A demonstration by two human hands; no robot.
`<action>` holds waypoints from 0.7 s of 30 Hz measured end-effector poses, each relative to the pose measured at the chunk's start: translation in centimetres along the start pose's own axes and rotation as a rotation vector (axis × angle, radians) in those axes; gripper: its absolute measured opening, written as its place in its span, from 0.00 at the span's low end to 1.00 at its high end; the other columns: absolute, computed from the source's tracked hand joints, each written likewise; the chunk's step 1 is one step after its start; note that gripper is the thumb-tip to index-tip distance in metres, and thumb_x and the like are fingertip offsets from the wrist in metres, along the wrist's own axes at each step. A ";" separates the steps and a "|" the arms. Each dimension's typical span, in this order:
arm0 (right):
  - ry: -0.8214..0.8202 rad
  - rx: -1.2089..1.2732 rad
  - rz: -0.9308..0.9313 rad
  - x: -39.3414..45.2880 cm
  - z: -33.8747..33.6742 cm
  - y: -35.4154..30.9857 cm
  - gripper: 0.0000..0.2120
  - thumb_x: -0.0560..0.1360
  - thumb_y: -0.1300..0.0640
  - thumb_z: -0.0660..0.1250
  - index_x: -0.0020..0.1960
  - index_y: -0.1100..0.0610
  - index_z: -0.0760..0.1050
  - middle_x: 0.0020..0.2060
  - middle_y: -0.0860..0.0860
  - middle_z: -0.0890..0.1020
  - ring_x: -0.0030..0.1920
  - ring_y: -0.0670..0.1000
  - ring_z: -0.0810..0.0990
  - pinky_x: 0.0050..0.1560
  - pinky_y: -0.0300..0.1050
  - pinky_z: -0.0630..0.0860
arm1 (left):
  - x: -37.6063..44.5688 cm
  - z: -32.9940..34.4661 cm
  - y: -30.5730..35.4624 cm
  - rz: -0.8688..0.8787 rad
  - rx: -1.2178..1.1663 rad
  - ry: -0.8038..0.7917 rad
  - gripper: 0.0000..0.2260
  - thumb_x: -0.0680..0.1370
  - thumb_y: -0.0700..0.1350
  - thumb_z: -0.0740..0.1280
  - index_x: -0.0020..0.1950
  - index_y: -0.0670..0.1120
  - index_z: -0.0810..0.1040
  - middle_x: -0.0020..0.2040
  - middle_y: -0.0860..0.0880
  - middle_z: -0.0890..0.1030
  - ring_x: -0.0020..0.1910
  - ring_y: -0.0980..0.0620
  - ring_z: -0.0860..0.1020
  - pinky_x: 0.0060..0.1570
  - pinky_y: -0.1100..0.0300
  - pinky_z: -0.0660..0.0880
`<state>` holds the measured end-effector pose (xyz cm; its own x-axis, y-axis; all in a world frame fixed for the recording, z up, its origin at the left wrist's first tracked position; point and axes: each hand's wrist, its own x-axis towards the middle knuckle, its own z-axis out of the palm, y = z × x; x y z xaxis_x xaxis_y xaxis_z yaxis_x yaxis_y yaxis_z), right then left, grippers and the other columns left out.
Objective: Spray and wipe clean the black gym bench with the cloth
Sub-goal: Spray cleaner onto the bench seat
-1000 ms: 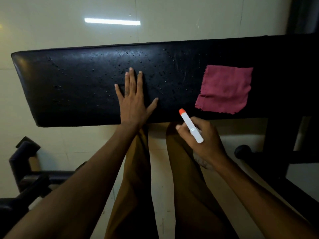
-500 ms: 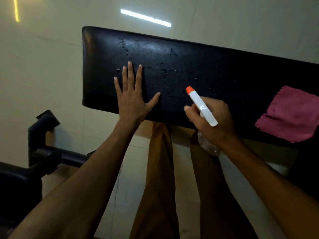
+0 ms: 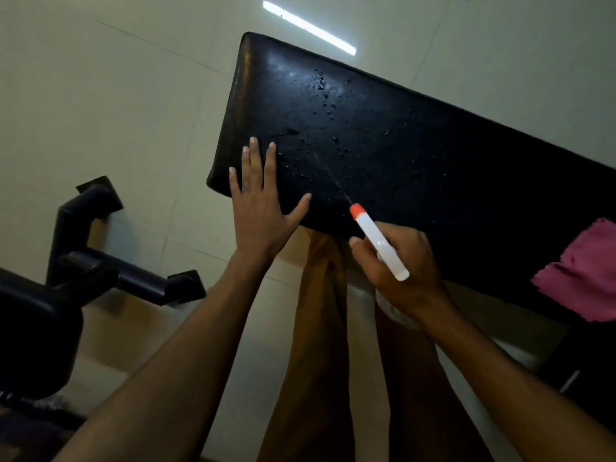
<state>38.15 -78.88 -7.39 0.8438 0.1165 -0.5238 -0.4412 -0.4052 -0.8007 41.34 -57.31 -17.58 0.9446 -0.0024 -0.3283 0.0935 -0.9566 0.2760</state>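
Note:
The black gym bench (image 3: 416, 155) runs from upper middle down to the right edge, its pad dotted with droplets near the left end. My left hand (image 3: 260, 208) lies flat on the pad's near left corner, fingers spread. My right hand (image 3: 400, 265) grips a white spray bottle (image 3: 380, 243) with an orange nozzle, which points at the wet patch from the bench's near edge; a thin jet leaves the nozzle. A pink cloth (image 3: 583, 278) lies on the bench at the right edge, partly cut off by the frame.
A black metal frame foot (image 3: 110, 261) of other gym equipment stands on the pale tiled floor (image 3: 100, 95) at left. My legs in brown trousers (image 3: 320, 328) are below the bench. A ceiling light reflects in the floor tiles at top.
The view has swung right and tilted, so the bench's left end now sits mid-frame and the cloth at the right edge. My right hand with the bottle stays near the front edge, now spraying.

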 end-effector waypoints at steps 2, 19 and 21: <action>-0.016 0.018 -0.040 1.3 0.0 -1.2 0.12 0.77 0.57 0.71 0.37 0.52 0.73 0.29 0.46 0.75 0.29 0.45 0.76 0.29 0.33 0.70 | -0.2 0.0 -0.4 -0.004 0.003 0.000 0.43 0.78 0.67 0.63 0.83 0.45 0.50 0.83 0.41 0.48 0.82 0.43 0.47 0.80 0.41 0.46; 0.108 -0.005 0.142 -6.3 -4.8 5.1 0.09 0.77 0.61 0.71 0.40 0.51 0.76 0.33 0.47 0.79 0.35 0.48 0.80 0.33 0.35 0.77 | -2.8 0.9 5.1 0.299 0.089 -0.232 0.39 0.80 0.59 0.64 0.83 0.47 0.48 0.84 0.42 0.47 0.82 0.44 0.45 0.79 0.38 0.46; 0.228 0.000 0.189 -8.2 -7.0 6.1 0.10 0.77 0.63 0.70 0.41 0.49 0.76 0.35 0.48 0.80 0.37 0.48 0.81 0.35 0.32 0.76 | -3.3 1.4 7.3 0.377 0.108 -0.270 0.37 0.81 0.56 0.64 0.83 0.46 0.49 0.83 0.42 0.47 0.82 0.44 0.45 0.79 0.38 0.45</action>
<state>30.65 -88.65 -5.91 0.7936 -0.1677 -0.5849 -0.5971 -0.3999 -0.6954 38.42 -64.66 -15.77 0.7892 -0.4172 -0.4506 -0.2866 -0.8992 0.3305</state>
